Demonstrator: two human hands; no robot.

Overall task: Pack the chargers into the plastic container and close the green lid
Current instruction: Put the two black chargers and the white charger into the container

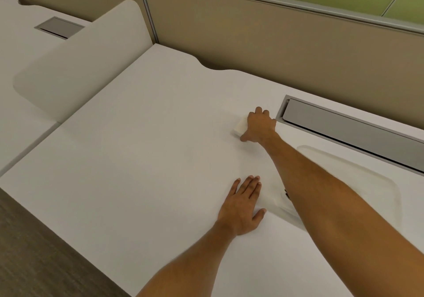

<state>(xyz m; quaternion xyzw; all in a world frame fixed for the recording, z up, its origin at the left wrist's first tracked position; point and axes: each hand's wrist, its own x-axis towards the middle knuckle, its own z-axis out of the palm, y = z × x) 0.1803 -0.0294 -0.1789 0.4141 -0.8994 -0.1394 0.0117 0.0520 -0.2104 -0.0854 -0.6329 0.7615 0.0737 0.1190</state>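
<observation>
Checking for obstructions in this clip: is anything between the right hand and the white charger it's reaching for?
No. The right hand already rests on the white charger; nothing visible lies between them.

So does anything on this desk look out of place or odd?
Nothing is spilled or broken. The odd part: no green lid shows. The right hand covers a white charger, and the left hand lies flat beside a pale, washed-out object.

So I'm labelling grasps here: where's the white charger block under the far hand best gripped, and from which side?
Grip the white charger across its two long side faces, coming from above. It lies flat on the desk, so only top and sides are free; the right hand already covers it that way, thumb on the near edge.
</observation>
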